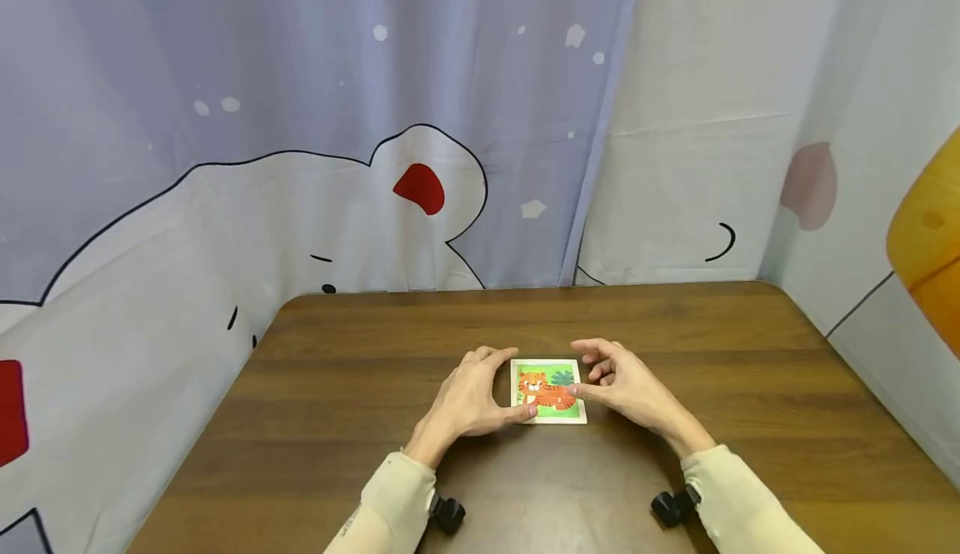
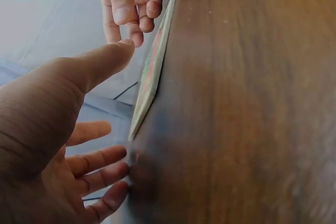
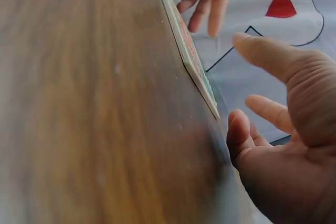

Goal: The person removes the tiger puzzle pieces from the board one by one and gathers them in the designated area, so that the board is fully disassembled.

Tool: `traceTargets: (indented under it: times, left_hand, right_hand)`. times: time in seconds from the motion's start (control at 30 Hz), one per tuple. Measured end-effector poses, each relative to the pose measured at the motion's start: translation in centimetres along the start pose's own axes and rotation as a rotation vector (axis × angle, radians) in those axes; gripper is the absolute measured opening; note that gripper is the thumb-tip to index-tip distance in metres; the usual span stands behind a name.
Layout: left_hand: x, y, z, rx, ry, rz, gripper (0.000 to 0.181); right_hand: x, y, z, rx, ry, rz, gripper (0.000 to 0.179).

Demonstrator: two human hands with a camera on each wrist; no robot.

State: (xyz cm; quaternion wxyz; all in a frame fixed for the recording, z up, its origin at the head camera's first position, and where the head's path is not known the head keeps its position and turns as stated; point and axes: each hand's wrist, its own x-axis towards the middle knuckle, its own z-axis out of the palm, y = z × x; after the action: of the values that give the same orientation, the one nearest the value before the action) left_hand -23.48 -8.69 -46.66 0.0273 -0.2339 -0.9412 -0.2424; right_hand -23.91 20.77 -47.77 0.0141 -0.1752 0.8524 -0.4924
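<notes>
A flat square tiger picture board (image 1: pixel 553 377) with a pale border lies on the table, showing an orange tiger on green. At its left side is my left hand (image 1: pixel 468 397), fingers spread and thumb extended over the lower left part of the picture. In the left wrist view, that thumb hovers above the board (image 2: pixel 152 74) rather than gripping it. My right hand (image 1: pixel 633 386) is at the right side, its thumb over the tiger's body and its other fingers loosely bent beyond the right edge. The right wrist view shows space between this thumb and the board (image 3: pixel 190 53).
The brown wooden table (image 1: pixel 322 429) extends around the board on every side. Behind it hangs a printed curtain (image 1: pixel 337 62) in grey-purple and white, which continues along both sides. A black wrist device (image 1: pixel 447 514) is strapped on the left arm, another (image 1: pixel 675 506) on the right.
</notes>
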Motion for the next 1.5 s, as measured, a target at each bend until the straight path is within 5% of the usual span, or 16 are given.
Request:
traceTargets:
  times: [0.77, 1.5]
  left_hand:
    - [0.2, -0.6, 0.8, -0.112, 0.008, -0.034, 0.087]
    - [0.3, -0.6, 1.0, -0.102, -0.009, -0.044, 0.088]
  right_hand:
    - [1.3, 0.5, 0.0, -0.132, -0.065, 0.010, 0.058]
    - [1.6, 0.1, 0.8, -0.082, -0.033, 0.044, 0.045]
